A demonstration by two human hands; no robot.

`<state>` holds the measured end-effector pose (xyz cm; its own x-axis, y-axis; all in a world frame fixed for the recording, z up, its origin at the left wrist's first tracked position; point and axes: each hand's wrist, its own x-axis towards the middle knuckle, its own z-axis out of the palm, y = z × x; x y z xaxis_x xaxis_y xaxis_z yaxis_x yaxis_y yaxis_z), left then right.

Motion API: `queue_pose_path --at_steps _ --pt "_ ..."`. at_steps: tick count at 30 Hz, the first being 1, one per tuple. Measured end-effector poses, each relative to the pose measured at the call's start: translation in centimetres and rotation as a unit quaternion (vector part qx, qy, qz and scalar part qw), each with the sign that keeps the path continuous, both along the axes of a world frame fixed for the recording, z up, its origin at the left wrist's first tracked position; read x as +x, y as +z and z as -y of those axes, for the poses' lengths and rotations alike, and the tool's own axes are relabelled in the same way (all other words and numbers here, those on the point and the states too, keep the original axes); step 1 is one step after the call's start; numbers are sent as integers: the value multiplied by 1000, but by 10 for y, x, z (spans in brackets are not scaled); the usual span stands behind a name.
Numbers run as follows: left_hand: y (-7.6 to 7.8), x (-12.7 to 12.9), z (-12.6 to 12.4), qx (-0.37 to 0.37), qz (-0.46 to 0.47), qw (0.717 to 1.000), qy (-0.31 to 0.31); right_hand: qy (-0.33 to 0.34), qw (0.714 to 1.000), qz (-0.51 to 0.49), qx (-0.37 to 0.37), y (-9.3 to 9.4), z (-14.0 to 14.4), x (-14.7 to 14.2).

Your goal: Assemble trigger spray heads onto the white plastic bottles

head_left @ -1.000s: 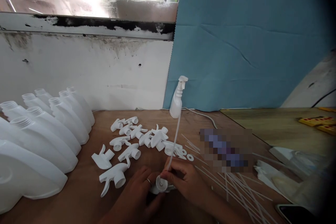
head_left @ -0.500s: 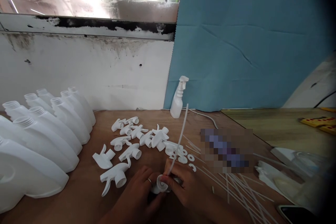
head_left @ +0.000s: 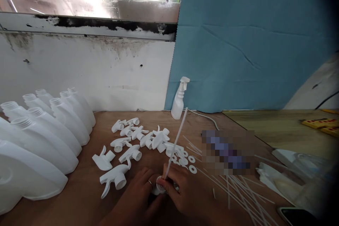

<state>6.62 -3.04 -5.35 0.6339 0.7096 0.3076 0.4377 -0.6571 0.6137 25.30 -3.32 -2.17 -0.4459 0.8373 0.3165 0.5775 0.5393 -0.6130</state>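
Nearby, loose trigger heads point(head_left: 127, 144) lie beside open bottles point(head_left: 47, 130).

small assembly workshop | rows of empty white bottles point(head_left: 53, 127) | loose trigger sprayer heads point(head_left: 132, 137) | wooden bench point(head_left: 87, 190)

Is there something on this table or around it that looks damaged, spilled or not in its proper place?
Nothing looks spilled or broken on the table. The trigger heads and thin tubes lie loose, not in rows like the bottles. The wall under the window is stained and its frame paint is peeling.
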Motion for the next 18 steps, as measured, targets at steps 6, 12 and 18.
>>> queue_pose_path --at_steps 6,12,18 --pt "4 1 3 -26 1 1000 -7 8 1000 -2 -7 4 2 -8" --pt "10 -1 3 -12 26 1000 13 11 999 -26 -22 5 3 -10" --pt "16 -12 11 210 53 973 79 11 1000 -12 -26 8 2 -1"
